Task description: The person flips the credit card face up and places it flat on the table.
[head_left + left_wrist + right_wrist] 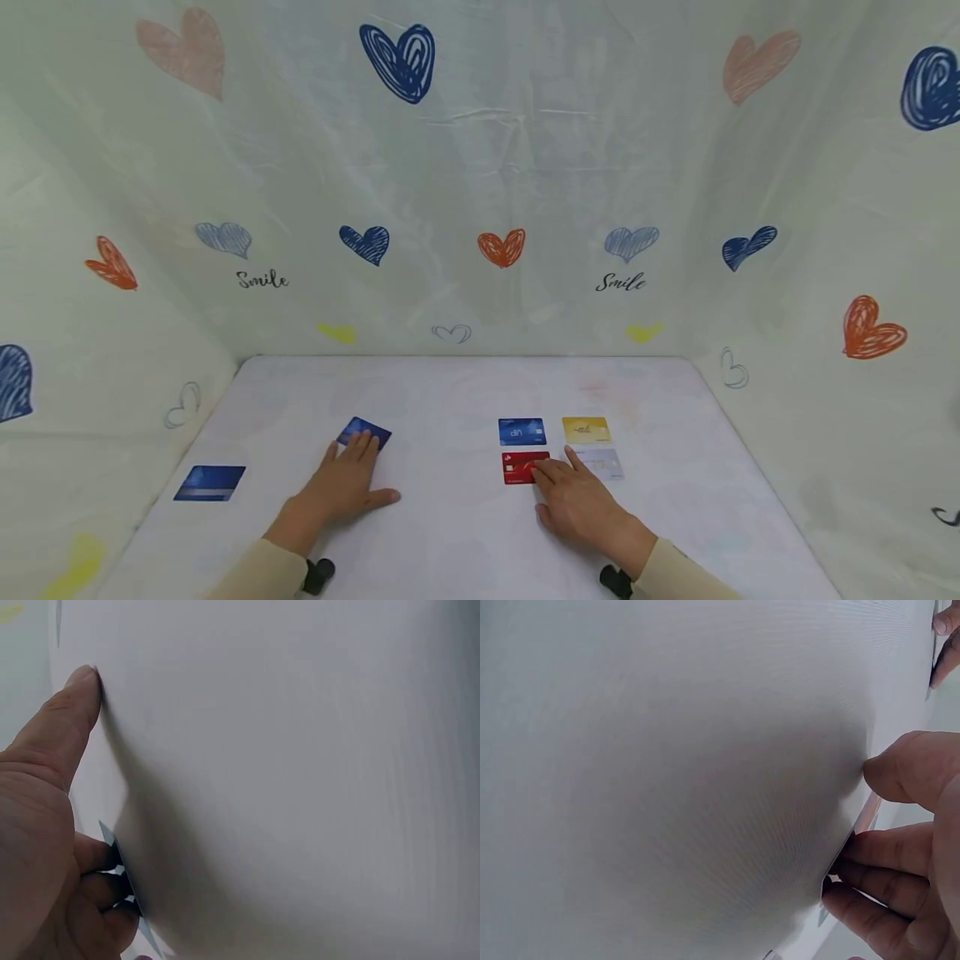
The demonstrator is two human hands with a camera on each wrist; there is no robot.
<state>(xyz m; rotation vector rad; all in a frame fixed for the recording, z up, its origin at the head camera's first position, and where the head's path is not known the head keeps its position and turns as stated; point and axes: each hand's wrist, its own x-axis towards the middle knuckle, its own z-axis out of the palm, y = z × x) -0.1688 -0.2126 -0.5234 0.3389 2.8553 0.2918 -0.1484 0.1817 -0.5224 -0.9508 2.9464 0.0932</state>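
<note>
My left hand (343,490) rests its fingertips on a dark blue card (384,435), lying askew left of the table's middle. The thumb is spread away to the right and touches the tabletop in the left wrist view. At the right, my right hand (581,510) lays its fingertips on the right side of a red card (516,469). Its index finger stretches forward over the left edge of a pale white card (606,464). Behind these lie a blue card (522,432) and a yellow card (587,429), making two rows of two.
Another blue card (210,482) with a pale stripe lies near the left edge of the white table (450,550). A pale curtain (480,167) printed with hearts and "Smile" surrounds the table at the back and sides. Small dark devices sit at both wrists.
</note>
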